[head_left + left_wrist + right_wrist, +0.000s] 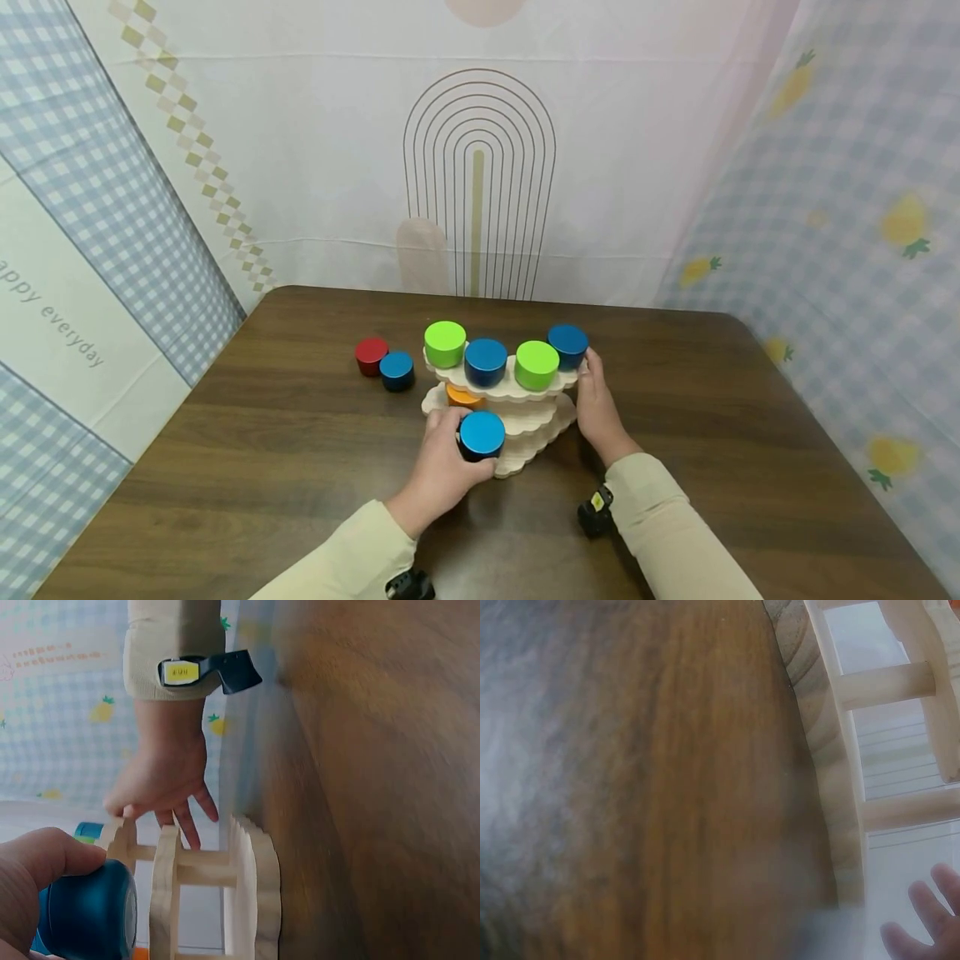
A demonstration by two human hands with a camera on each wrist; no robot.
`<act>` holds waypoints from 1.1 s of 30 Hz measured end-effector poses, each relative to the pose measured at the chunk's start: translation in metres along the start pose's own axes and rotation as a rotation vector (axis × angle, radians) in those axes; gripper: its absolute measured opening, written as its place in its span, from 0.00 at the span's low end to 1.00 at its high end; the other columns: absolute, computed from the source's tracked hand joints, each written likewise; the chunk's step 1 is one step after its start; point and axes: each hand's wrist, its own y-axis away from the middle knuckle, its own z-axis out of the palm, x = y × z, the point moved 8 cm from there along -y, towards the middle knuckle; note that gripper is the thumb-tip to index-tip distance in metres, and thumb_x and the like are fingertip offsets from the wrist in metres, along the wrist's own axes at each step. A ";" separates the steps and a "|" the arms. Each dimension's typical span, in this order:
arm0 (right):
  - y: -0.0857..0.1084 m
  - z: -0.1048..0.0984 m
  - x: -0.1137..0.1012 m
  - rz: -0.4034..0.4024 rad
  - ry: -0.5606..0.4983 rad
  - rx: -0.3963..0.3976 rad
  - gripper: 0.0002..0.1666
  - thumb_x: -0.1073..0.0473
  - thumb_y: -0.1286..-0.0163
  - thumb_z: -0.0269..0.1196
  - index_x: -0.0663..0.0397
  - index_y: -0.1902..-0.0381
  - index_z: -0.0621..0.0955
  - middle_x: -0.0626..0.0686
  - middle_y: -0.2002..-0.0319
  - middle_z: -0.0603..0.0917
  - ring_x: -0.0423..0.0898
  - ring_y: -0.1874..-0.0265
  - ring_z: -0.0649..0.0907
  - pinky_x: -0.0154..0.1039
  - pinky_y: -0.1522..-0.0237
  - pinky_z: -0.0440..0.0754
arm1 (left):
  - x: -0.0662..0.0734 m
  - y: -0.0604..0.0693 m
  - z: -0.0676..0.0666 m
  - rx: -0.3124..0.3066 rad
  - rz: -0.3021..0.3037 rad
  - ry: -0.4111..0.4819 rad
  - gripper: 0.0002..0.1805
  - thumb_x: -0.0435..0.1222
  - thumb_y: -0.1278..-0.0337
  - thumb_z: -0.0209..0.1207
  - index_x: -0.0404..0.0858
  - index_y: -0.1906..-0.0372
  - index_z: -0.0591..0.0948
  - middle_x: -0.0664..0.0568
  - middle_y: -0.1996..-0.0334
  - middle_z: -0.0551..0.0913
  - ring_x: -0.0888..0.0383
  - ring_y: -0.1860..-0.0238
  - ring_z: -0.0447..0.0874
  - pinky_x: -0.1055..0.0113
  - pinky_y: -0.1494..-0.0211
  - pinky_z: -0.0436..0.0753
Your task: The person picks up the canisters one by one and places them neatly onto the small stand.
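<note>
My left hand (441,465) grips a blue round canister (482,434) in front of a pale wooden tiered stand (528,417) with scalloped edges. The left wrist view shows the thumb against the side of this canister (88,909), which is tipped sideways in that view. At the stand's right end, my right hand (600,412) touches the top tier, its fingers fairly straight and spread in the left wrist view. Along the top tier sit a green canister (445,344), a blue one (485,362), another green one (537,365) and a blue one (567,346). An orange canister (465,397) shows partly on a lower tier.
To the left of the stand, a red canister (372,357) and a blue canister (397,371) stand side by side on the brown wooden table (262,433). A patterned white cloth (322,167) hangs behind the table's far edge, with checked cloths at both sides.
</note>
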 end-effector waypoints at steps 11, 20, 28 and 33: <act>-0.002 0.001 0.003 0.005 -0.004 0.003 0.30 0.48 0.19 0.27 0.51 0.25 0.45 0.61 0.25 0.48 0.59 0.26 0.49 0.64 0.31 0.47 | 0.008 -0.004 0.016 0.030 0.012 0.019 0.33 0.32 0.60 0.71 0.31 0.46 0.71 0.41 0.51 0.65 0.44 0.49 0.70 0.47 0.46 0.73; 0.004 0.000 -0.013 0.029 -0.005 -0.020 0.29 0.53 0.19 0.27 0.56 0.25 0.43 0.63 0.25 0.47 0.61 0.26 0.48 0.64 0.31 0.47 | 0.009 -0.010 0.025 0.038 -0.004 0.050 0.33 0.33 0.60 0.72 0.31 0.44 0.72 0.40 0.50 0.66 0.44 0.49 0.71 0.47 0.45 0.73; -0.002 0.001 0.002 0.017 0.005 -0.013 0.30 0.50 0.19 0.26 0.52 0.25 0.43 0.61 0.25 0.47 0.60 0.26 0.49 0.65 0.31 0.47 | 0.011 -0.009 0.031 0.062 -0.024 0.075 0.32 0.32 0.57 0.72 0.31 0.44 0.72 0.41 0.49 0.65 0.44 0.47 0.69 0.47 0.43 0.73; -0.002 0.001 0.004 0.003 0.013 0.001 0.31 0.47 0.20 0.26 0.51 0.25 0.44 0.61 0.25 0.48 0.61 0.26 0.50 0.66 0.32 0.47 | 0.012 -0.008 0.035 0.088 -0.020 0.061 0.32 0.33 0.55 0.72 0.31 0.44 0.72 0.41 0.50 0.63 0.44 0.47 0.69 0.47 0.41 0.72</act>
